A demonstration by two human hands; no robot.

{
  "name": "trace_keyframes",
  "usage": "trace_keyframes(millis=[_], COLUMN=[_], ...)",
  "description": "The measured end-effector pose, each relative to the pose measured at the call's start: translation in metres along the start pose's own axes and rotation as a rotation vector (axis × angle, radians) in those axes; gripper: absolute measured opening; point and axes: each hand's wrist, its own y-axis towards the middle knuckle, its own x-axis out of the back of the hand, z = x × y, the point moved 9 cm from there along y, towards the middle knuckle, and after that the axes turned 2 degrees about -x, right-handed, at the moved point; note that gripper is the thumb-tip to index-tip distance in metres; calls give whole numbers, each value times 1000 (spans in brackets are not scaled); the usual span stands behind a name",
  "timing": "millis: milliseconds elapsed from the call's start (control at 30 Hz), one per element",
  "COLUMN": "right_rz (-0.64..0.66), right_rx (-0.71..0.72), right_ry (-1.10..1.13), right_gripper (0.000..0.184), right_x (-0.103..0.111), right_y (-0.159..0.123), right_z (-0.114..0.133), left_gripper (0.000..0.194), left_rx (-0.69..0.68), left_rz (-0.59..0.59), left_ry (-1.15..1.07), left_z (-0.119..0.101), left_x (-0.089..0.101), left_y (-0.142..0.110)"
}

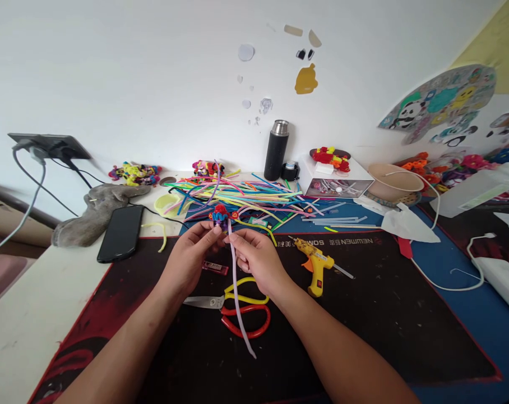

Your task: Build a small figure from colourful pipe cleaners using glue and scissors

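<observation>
My left hand (pixel 193 252) and my right hand (pixel 257 257) meet above the black desk mat (pixel 384 314). Together they pinch a small pipe-cleaner figure (pixel 221 216) with a red, blue and purple head. A long pale lilac pipe cleaner (pixel 237 297) hangs from it, running down between my hands toward me. Under my hands lie scissors (pixel 233 306) with yellow and red handles and a small red object (pixel 215 267).
A yellow glue gun (pixel 317 265) lies right of my hands. A heap of coloured pipe cleaners (pixel 241 196) fills the back. A black phone (pixel 120 233) and grey cloth (pixel 95 210) are left; a black flask (pixel 277 150), white box (pixel 336 177) and bowl (pixel 395 182) stand behind.
</observation>
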Motion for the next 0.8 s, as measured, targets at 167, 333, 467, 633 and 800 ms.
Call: trace_keyframes(millis=[167,333,467,633,800], right_rz=[4,9,10,10,10], right_rx=[-2,-4,-4,-3,-7], right_ry=[8,9,-5,6,0], right_gripper=[36,37,38,36,34], right_x=[-1,-1,-1,-1,0], right_y=[-1,-1,0,0,0], right_z=[0,0,0,-1,-1], left_gripper=[43,43,44,44,44], left_rx=[-3,-14,-5,-7,-5], left_rz=[2,2,-3,-3,-7], left_ry=[4,15,12,14,10], left_z=[1,0,0,-1,0], left_x=[1,1,1,1,2], left_y=[1,0,0,1,1])
